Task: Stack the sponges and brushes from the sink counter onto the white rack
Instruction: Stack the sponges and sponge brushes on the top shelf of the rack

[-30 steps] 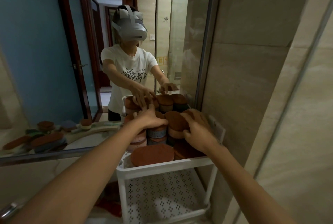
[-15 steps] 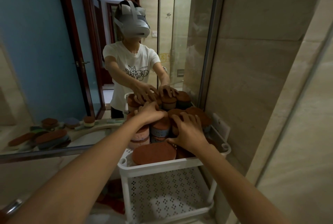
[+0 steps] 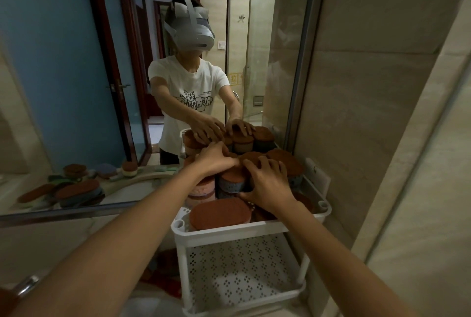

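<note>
You are steadying the brown-topped round sponges (image 3: 230,178) on the white plastic rack (image 3: 249,232), your right grip (image 3: 270,184) clasping one and your left grip (image 3: 216,161) resting there, its hold impossible to tell; next, let go gently.

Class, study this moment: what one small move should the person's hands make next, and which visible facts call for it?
Probably ease both hands off and reach left for more. The left hand presses and the right hand grips the stacked sponges on the white rack's top tier, which look settled; the mirror shows other sponges not yet racked.
</note>
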`<state>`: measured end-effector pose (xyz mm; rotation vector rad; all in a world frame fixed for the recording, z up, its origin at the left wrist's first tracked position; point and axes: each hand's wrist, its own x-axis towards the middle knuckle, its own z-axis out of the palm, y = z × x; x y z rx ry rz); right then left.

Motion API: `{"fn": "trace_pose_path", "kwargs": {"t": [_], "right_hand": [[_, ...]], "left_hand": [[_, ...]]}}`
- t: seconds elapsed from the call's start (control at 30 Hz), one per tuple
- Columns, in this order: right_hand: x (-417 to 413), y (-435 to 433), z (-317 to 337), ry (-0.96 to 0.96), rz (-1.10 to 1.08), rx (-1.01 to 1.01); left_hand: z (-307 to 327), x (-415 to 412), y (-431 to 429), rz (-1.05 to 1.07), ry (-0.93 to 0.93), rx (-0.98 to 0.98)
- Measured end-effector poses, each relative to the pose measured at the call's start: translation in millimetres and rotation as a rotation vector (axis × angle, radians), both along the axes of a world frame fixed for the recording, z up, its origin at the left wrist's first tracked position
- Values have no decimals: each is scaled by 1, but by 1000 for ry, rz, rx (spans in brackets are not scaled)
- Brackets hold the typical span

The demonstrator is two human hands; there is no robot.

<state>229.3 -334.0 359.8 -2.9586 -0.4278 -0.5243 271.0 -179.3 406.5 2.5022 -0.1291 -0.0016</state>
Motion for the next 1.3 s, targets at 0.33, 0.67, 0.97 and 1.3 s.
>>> {"fn": "trace_pose_path", "kwargs": {"t": [0.33,0.67,0.97,1.3], "right_hand": [[-4,-7,9,181,33,8],[-21,-11,34,56,161,449],[-100,69,17,-108,305,896],[-228,201,-114,705,561,857]], "left_hand": [[-23,-6,-15,-48,-135,347],[6,-21,-25,44,-189,13],[10,-131,39,399,-451,-334],[-154,-330,166,875,-90,-355]]}}
